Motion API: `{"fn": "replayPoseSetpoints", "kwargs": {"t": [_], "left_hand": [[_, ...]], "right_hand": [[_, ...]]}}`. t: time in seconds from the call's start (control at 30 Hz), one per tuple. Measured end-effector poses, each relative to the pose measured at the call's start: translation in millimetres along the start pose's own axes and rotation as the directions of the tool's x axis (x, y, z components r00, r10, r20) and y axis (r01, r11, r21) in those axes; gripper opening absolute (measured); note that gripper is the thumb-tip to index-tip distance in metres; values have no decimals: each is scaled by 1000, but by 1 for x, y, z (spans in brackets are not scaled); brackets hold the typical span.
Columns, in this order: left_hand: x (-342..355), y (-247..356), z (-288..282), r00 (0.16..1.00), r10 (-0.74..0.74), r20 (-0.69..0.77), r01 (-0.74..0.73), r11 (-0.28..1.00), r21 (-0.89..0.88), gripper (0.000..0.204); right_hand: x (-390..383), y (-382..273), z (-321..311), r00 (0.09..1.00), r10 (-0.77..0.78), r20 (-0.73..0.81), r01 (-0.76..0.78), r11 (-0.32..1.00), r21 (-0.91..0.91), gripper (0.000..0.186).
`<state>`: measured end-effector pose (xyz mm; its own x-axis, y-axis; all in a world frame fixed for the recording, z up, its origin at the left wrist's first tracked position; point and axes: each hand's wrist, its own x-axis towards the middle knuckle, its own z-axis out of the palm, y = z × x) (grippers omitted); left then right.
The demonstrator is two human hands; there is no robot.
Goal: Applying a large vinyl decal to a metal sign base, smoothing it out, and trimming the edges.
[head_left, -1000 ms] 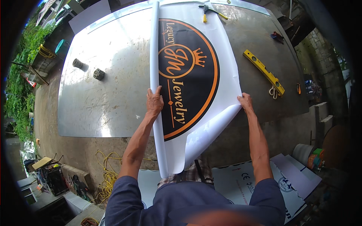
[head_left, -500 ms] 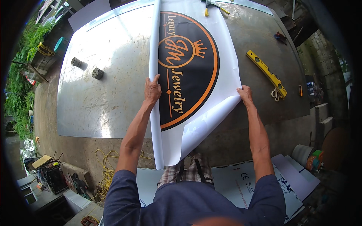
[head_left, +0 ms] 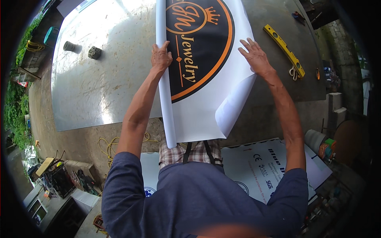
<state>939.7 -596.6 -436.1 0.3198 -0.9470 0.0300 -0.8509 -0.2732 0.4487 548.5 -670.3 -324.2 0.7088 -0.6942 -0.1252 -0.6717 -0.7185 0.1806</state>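
Note:
A large white printed sheet point(head_left: 202, 123) with a black and orange round design lies partly unrolled over a metal-topped table point(head_left: 107, 87). Its left side is a long white roll point(head_left: 168, 115), and my left hand point(head_left: 160, 58) is closed around that roll. My right hand point(head_left: 256, 57) rests on the sheet's right edge with the fingers spread. Below it, the near right corner curls up and inward, showing its plain white back. The near end of the sheet hangs past the table edge, in front of my plaid shorts.
Right of the sheet lie a yellow spirit level point(head_left: 285, 51), scissors point(head_left: 293, 73) and a small orange-handled tool point(head_left: 317, 73). A grey cylinder point(head_left: 70, 46) and a dark block point(head_left: 94, 52) stand on the left. Printed panels point(head_left: 250, 166) lie behind me; yellow cord point(head_left: 109, 146) is on the ground.
My right hand has let go of the sheet's edge, moved up and spread its fingers on it. The curled corner has partly flattened. My left hand stays on the roll; the view has shifted.

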Motion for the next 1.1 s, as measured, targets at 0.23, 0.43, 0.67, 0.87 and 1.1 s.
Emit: {"fn": "replayPoseSetpoints", "kwargs": {"t": [0.23, 0.43, 0.67, 0.87, 1.1], "left_hand": [[-4, 16, -13, 993, -21, 117, 23, 1000, -13, 54], [8, -6, -36, 671, 556, 491, -737, 571, 361, 37], [19, -28, -81, 651, 464, 601, -742, 555, 375, 47], [40, -66, -96, 609, 547, 575, -793, 440, 421, 33], [50, -100, -101, 706, 463, 536, -692, 610, 386, 40]], "right_hand": [[-4, -95, 24, 573, -3, 820, -61, 997, 47, 23], [-31, -108, 72, 673, 465, 576, -673, 709, 213, 70], [-23, -136, 75, 504, 621, 600, -835, 528, 155, 98], [-5, -141, 62, 432, 649, 626, -874, 471, 114, 102], [-3, -140, 59, 435, 639, 635, -879, 455, 144, 104]]}}
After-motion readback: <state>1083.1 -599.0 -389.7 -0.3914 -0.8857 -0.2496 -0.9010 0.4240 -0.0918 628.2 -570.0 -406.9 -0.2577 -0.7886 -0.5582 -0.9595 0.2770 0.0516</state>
